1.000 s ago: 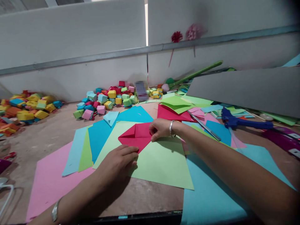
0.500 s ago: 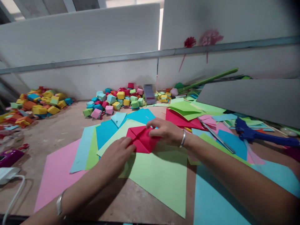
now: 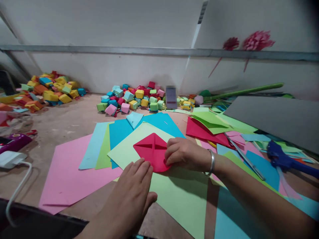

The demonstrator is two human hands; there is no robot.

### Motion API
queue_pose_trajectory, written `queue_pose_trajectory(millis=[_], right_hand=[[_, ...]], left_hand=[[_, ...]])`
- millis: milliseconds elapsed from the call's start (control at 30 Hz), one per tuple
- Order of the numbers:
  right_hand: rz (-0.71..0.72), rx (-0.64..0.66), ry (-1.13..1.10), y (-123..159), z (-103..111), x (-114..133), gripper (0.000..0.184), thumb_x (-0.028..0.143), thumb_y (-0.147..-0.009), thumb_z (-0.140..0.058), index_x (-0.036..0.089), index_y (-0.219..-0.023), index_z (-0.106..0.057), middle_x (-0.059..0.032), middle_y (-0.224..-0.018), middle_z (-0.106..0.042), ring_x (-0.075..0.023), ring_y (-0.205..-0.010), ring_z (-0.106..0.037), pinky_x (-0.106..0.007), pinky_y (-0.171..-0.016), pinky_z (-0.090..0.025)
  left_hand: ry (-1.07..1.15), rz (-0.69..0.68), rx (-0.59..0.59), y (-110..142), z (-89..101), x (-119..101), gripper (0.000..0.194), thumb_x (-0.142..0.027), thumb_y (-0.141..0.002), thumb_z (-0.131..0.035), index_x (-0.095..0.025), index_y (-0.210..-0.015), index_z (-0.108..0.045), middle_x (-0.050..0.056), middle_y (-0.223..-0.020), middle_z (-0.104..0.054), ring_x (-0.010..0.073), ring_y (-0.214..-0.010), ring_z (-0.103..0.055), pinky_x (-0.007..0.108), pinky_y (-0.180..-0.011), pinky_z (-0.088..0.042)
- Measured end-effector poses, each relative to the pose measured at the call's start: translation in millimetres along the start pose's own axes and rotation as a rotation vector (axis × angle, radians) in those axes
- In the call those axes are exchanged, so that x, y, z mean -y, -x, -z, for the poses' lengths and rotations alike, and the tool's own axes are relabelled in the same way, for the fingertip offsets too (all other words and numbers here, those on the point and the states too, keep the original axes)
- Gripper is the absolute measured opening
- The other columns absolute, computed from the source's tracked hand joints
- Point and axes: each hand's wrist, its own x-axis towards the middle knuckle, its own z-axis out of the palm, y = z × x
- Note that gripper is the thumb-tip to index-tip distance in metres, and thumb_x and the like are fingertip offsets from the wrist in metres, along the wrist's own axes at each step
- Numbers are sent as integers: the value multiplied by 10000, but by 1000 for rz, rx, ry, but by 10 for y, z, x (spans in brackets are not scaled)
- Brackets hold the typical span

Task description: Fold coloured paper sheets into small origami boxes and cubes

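Observation:
A red folded paper (image 3: 153, 154) with creased flaps lies on a pale green sheet (image 3: 181, 199). My right hand (image 3: 184, 154) has its fingers curled over the right side of the red paper, pinching that edge. At the lower left of the same paper, my left hand (image 3: 136, 186) lies flat with fingers stretched out, the fingertips touching its edge. The thumb of that hand points out to the right, over the green sheet.
Small paper cubes (image 3: 129, 98) are heaped by the wall, with another pile of cubes (image 3: 50, 89) at the far left. To the right lie scissors (image 3: 245, 157), a blue glue gun (image 3: 281, 157) and a grey board (image 3: 274, 119). A white charger (image 3: 11, 160) sits at left.
The red paper has been turned and its flaps now lie flatter and more even. My left hand has flattened out beside it. The camera view has shifted left.

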Motion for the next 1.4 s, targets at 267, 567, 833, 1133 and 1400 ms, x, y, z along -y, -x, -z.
queue_pose_trajectory(millis=[267, 567, 833, 1133, 1400], right_hand=[[-367, -156, -128, -56, -119, 23, 275, 351, -775, -737, 164, -645, -583, -86, -984, -636, -206, -920, -546, -353, -805, -431], [-657, -176, -54, -136, -401, 8, 296, 311, -751, -759, 168, -622, -534, -94, -929, -595, -225, -894, -529, -373, -792, -434], [-628, -198, -2, -105, -487, -24, 308, 307, -745, -763, 172, -617, -517, -104, -956, -573, -228, -892, -518, -364, -766, -449], [-599, -225, 20, -99, -523, -63, 286, 309, -745, -765, 169, -624, -546, -89, -940, -569, -214, -875, -509, -357, -759, -437], [-668, -176, 11, -149, -496, -33, 318, 376, -735, -768, 158, -626, -564, -94, -953, -569, -214, -880, -500, -351, -758, -423]], left_hand=[[-55, -68, -127, 121, -17, -40, 487, -399, -901, -528, -48, -1239, -554, 188, -1304, -602, 319, -1167, -582, 485, -972, -478], [43, -2, -128, 130, -104, -43, 509, -475, -957, -384, -117, -1275, -557, 118, -1346, -586, 281, -1235, -534, 465, -1031, -414], [107, 5, -159, 126, -65, -45, 418, -402, -935, -463, -93, -1195, -571, 158, -1287, -617, 298, -1174, -568, 489, -1014, -416], [168, 82, 85, -79, 68, -90, 517, -340, -827, -655, -140, -1284, -523, 113, -1136, -646, 310, -1054, -571, 486, -900, -493], [167, 83, 96, -83, 73, -99, 451, -322, -851, -609, -128, -1256, -565, 122, -1179, -633, 319, -1068, -541, 477, -891, -473]])
